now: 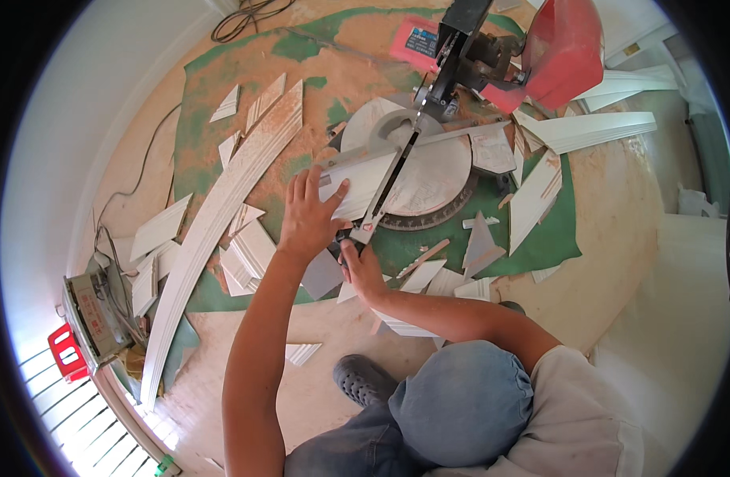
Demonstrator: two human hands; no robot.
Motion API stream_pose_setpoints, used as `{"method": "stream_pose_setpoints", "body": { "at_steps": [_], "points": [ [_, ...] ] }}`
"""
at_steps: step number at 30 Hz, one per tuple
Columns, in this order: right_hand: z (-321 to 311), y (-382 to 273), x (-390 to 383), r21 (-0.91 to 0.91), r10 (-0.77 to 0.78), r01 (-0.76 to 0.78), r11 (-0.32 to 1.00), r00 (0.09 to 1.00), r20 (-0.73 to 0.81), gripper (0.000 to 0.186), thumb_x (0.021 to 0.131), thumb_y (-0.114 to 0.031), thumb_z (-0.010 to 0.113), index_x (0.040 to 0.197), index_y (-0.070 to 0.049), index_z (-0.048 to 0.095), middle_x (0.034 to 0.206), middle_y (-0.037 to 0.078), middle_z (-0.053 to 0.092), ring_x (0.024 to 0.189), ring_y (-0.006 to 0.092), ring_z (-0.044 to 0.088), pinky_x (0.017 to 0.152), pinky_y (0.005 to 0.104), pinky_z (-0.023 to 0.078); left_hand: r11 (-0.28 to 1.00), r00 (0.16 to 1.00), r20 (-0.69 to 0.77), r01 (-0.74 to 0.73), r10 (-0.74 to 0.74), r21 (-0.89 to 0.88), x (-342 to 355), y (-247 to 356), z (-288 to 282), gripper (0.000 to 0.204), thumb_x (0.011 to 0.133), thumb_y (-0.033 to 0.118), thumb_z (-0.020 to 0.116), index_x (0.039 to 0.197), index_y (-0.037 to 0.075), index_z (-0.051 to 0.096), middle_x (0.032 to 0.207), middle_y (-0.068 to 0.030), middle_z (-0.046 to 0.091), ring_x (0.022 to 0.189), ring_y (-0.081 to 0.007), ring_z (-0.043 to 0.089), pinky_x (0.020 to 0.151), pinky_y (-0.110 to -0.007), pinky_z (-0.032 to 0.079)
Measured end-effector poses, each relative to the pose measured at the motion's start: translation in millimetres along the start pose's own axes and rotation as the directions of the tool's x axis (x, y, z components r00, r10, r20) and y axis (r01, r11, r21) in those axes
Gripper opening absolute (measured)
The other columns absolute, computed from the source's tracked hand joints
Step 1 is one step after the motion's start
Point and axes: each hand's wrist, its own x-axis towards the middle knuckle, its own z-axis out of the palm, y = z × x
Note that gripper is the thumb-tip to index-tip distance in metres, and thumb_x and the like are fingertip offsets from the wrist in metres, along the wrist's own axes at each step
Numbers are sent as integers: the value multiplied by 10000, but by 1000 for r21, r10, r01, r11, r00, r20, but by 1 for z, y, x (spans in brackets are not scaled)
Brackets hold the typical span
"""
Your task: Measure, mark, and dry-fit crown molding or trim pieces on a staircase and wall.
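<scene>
A miter saw with red housings (561, 57) stands with its round metal turntable (424, 183) below the arm. A white moulding piece (362, 179) lies across the turntable against the fence, left of the long slot. My left hand (309, 211) holds this piece down near its left end, fingers spread over it and thumb near the front edge. Just below and right of it, my right hand (361, 274) is closed round a black handle (347, 242) at the turntable's front, partly hidden by the fingers.
A long moulding (214, 222) and several white offcuts (532, 199) lie round the saw on a dusty green sheet (547, 242) on the floor. Cables (134, 191) run along the left. A machine (94, 318) sits by a railing at lower left. My legs and shoe (363, 380) are below.
</scene>
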Motion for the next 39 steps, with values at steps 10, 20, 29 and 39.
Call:
{"method": "stream_pose_setpoints", "body": {
  "at_steps": [10, 20, 29, 39],
  "points": [
    [-19, -9, -4, -98, -21, 39, 994, 983, 180, 320, 997, -219, 702, 1154, -25, 502, 829, 16, 598, 601, 83, 541, 508, 289, 448, 1000, 1000, -23, 3, -3, -2, 3, 2, -3, 789, 654, 335, 912, 1399, 250, 667, 1496, -234, 406, 1364, -465, 410, 1162, -558, 358],
    [-18, -13, 5, -249, 59, -16, 968, 984, 168, 308, 1067, -272, 598, 974, 5, 502, 741, 47, 589, 590, 135, 591, 506, 303, 488, 999, 1000, -15, -7, 8, 41, 14, 12, 0, 766, 645, 319, 913, 1371, 240, 681, 1469, -231, 429, 1331, -454, 433, 1134, -566, 362],
    [-16, 22, 15, -464, 26, 86, 882, 973, 230, 366, 1090, -317, 564, 850, -44, 520, 623, 14, 542, 532, 136, 563, 484, 340, 451, 995, 999, -1, 46, -47, 93, 1, 13, -7, 810, 602, 307, 928, 1368, 234, 675, 1447, -236, 422, 1339, -455, 421, 1139, -580, 357],
    [4, -37, -14, -386, 188, -75, 919, 946, 264, 349, 995, -381, 694, 958, -46, 601, 755, 16, 616, 617, 111, 586, 535, 307, 488, 996, 998, 57, -30, 25, 83, -11, -15, -8, 772, 733, 425, 867, 1451, 282, 619, 1446, -234, 408, 1326, -451, 411, 1124, -570, 361]
  ]
}}
